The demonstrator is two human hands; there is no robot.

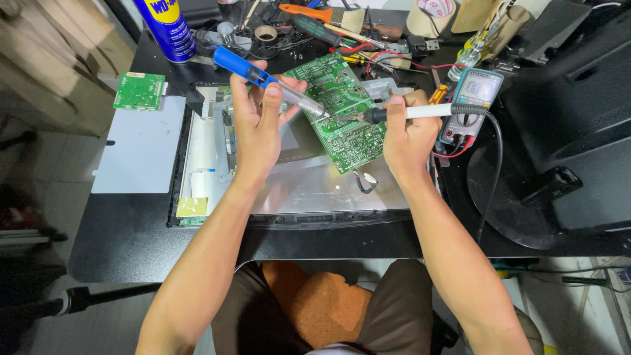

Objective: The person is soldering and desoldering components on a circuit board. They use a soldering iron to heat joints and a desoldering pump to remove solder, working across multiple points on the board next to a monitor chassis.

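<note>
Left hand (257, 121) grips a blue desoldering pump (266, 80); right hand (409, 135) grips a soldering iron (420, 112). Both tips meet on the green circuit board (342, 112), tilted above the counter (131, 230).

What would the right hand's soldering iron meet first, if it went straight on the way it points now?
The right hand points the soldering iron leftward. Its tip is already at the green board, so it would likely meet that first, close to the pump tip held by the left hand. Depth is unclear.
</note>
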